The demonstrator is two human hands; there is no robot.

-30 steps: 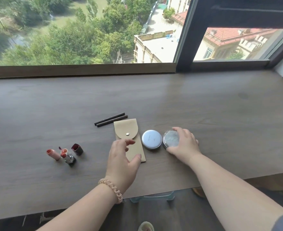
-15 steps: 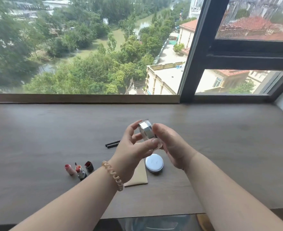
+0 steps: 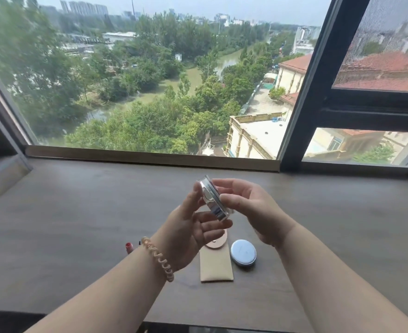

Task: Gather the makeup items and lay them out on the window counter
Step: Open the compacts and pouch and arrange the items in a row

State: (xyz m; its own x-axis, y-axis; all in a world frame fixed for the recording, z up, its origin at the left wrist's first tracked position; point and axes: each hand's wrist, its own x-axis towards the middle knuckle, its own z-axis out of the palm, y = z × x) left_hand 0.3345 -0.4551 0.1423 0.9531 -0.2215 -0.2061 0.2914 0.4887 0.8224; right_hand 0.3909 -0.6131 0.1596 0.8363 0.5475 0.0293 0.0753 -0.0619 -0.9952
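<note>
A round silver compact (image 3: 212, 197) is held on edge in the air above the dark wooden window counter (image 3: 78, 212). My left hand (image 3: 188, 227) grips it from the left and below, and my right hand (image 3: 253, 210) holds its right side. Under my hands on the counter lie a beige snap pouch (image 3: 216, 263) and a round silver-blue compact (image 3: 243, 254). Just left of my left wrist, the tip of a pink lipstick (image 3: 128, 246) shows; the other lipsticks and the pencils are hidden by my arm.
The window sill (image 3: 150, 155) and a dark window frame (image 3: 308, 97) run along the back of the counter. A side wall ledge (image 3: 1, 174) juts in at the left. The counter's front edge (image 3: 198, 323) lies below my forearms.
My right hand picked the silver compact up off the counter and both hands now hold it in the air. The view has tilted upward, showing more of the window.
</note>
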